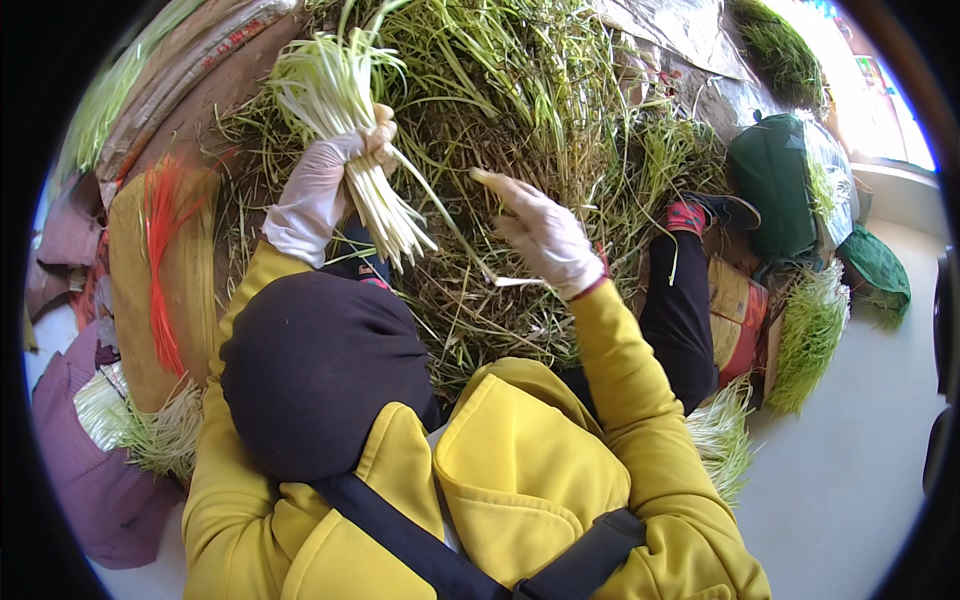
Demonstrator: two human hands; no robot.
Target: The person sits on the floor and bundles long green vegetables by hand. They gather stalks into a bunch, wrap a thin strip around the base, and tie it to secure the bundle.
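My left hand (330,169), in a thin whitish glove, grips a bunch of pale green leafy stalks with white lower ends (382,210), which look like chives. The leafy tops fan out above the fist and the white ends point down to the right. One longer stalk (442,206) hangs out of the bunch towards the right and bends at its lower end, close under my right hand (544,232). That hand is gloved too, with its fingers stretched out and nothing visible in them. Below both hands lies a heap of loose greens and dry trimmings (510,292).
Red plastic strips (161,262) lie on a yellow-brown pad (199,300) at left. My bent knee (330,375) rises close below the left hand. Bundled greens (810,337), a dark green bag (772,180) and a red and yellow carton (735,315) stand at right.
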